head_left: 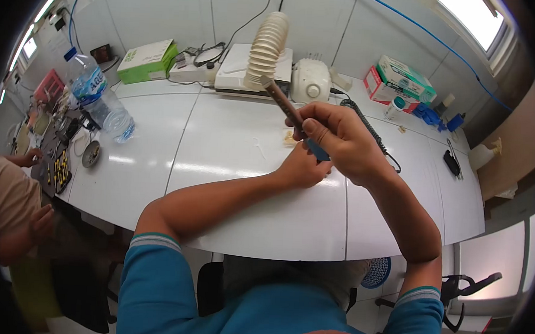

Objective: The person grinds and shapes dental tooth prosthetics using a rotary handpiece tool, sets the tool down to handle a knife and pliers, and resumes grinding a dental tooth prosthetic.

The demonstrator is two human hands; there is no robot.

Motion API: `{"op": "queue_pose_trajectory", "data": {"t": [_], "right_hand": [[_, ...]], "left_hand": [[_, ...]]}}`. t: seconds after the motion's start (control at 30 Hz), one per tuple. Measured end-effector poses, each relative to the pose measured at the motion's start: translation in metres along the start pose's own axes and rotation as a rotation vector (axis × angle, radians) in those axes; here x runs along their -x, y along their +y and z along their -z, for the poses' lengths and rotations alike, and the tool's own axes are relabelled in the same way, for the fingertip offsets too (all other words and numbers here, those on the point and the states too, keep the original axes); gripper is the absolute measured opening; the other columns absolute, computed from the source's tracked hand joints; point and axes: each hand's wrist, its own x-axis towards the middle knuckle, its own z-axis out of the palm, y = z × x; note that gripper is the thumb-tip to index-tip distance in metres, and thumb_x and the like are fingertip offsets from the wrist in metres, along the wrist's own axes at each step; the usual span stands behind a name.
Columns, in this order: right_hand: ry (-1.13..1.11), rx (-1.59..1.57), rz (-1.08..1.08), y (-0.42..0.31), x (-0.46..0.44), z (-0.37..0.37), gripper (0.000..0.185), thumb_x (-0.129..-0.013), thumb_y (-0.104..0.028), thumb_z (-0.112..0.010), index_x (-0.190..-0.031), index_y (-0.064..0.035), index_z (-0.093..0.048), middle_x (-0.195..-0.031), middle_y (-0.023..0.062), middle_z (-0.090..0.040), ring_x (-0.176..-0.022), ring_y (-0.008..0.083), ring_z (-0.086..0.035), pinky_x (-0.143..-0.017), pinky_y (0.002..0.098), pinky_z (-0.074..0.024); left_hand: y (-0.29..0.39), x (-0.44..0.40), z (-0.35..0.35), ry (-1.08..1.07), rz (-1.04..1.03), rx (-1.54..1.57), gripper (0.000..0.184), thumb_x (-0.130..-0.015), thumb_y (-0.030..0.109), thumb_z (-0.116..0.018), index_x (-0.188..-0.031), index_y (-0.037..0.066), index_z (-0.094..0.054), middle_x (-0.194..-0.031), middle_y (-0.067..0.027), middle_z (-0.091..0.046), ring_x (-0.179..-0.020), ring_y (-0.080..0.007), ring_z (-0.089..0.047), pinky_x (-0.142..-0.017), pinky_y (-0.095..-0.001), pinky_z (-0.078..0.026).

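Observation:
My right hand [344, 141] is closed round a long tool with a brown handle [283, 104], held slanted with its pale, metal-looking end up and to the left. The tool's lower end is hidden by my fingers. Below it, my left hand [304, 167] rests near the white table top, its fingers curled around a small blue piece [317, 150]. The two hands almost meet at this piece. Just behind my left hand lies a small yellowish object [290, 137], partly covered.
A ribbed hose [268, 43] rises over a white machine [230, 68], beside a cream-coloured unit [311, 80]. Boxes [402, 80] stand at the back right, a green-white box [147, 61] at the back left. A water bottle [99, 94] stands left. Another person's arm [16, 232] is at far left.

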Motion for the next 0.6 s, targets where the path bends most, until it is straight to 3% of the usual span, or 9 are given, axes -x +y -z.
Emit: {"op": "queue_pose_trajectory", "data": {"t": [0.1, 0.3, 0.33, 0.37, 0.47, 0.5, 0.6], "right_hand": [[-0.165, 0.027, -0.022, -0.021, -0.024, -0.051, 0.024, -0.121, -0.014, -0.057, -0.129, 0.0016, -0.073, -0.102, 0.0038, -0.073, -0.092, 0.0104, -0.063, -0.086, 0.0309, -0.0560], [-0.248, 0.024, 0.067, -0.008, -0.057, -0.097, 0.024, -0.116, -0.014, -0.064, -0.123, 0.0052, -0.076, -0.096, 0.0093, -0.078, -0.087, 0.0160, -0.068, -0.081, 0.0366, -0.0564], [-0.257, 0.038, 0.080, -0.008, -0.061, -0.102, 0.023, -0.116, -0.012, -0.063, -0.122, 0.0052, -0.076, -0.096, 0.0091, -0.077, -0.087, 0.0155, -0.067, -0.082, 0.0357, -0.0567], [-0.253, 0.056, 0.089, -0.007, -0.064, -0.107, 0.022, -0.116, -0.011, -0.062, -0.120, 0.0052, -0.076, -0.096, 0.0088, -0.076, -0.087, 0.0150, -0.066, -0.082, 0.0348, -0.0570], [-0.219, 0.072, 0.180, -0.010, -0.065, -0.121, 0.022, -0.110, -0.012, -0.068, -0.115, 0.0079, -0.079, -0.093, 0.0181, -0.080, -0.087, 0.0269, -0.074, -0.083, 0.0416, -0.0596], [-0.228, 0.046, 0.180, -0.010, -0.067, -0.127, 0.023, -0.109, -0.011, -0.070, -0.115, 0.0083, -0.079, -0.094, 0.0206, -0.081, -0.088, 0.0307, -0.076, -0.084, 0.0432, -0.0603], [-0.250, 0.006, 0.175, -0.006, -0.071, -0.144, 0.024, -0.107, -0.011, -0.070, -0.116, 0.0090, -0.080, -0.098, 0.0244, -0.082, -0.092, 0.0349, -0.080, -0.088, 0.0447, -0.0615]], "left_hand": [[-0.011, -0.003, -0.004, 0.096, -0.280, -0.132, 0.036, -0.117, 0.032, -0.065, -0.139, 0.003, -0.068, -0.100, -0.0047, -0.072, -0.075, -0.0210, -0.071, -0.076, -0.0380, -0.061], [-0.003, -0.007, 0.005, -0.129, 0.146, 0.294, 0.025, -0.111, 0.014, -0.073, -0.135, 0.007, -0.074, -0.094, -0.0077, -0.077, -0.085, -0.0134, -0.073, -0.078, -0.0326, -0.059], [0.024, -0.003, 0.011, -0.079, 0.302, 0.213, 0.021, -0.109, 0.011, -0.074, -0.129, 0.005, -0.077, -0.091, -0.0084, -0.077, -0.082, -0.0127, -0.072, -0.074, -0.0327, -0.058], [0.024, 0.000, 0.011, -0.064, 0.248, 0.209, 0.022, -0.109, 0.012, -0.075, -0.129, 0.005, -0.077, -0.092, -0.0084, -0.077, -0.082, -0.0120, -0.072, -0.074, -0.0319, -0.058], [0.023, 0.001, 0.007, -0.044, 0.207, 0.270, 0.020, -0.110, 0.009, -0.072, -0.128, 0.005, -0.078, -0.090, -0.0050, -0.076, -0.081, -0.0098, -0.071, -0.070, -0.0293, -0.057], [0.022, 0.002, 0.005, -0.013, 0.198, 0.316, 0.020, -0.107, 0.006, -0.072, -0.126, 0.002, -0.078, -0.086, -0.0085, -0.078, -0.077, -0.0115, -0.071, -0.070, -0.0316, -0.059], [0.030, 0.004, 0.010, -0.049, 0.223, 0.330, 0.019, -0.110, 0.007, -0.072, -0.127, 0.001, -0.077, -0.100, -0.0071, -0.078, -0.084, -0.0109, -0.073, -0.078, -0.0286, -0.060]]}}
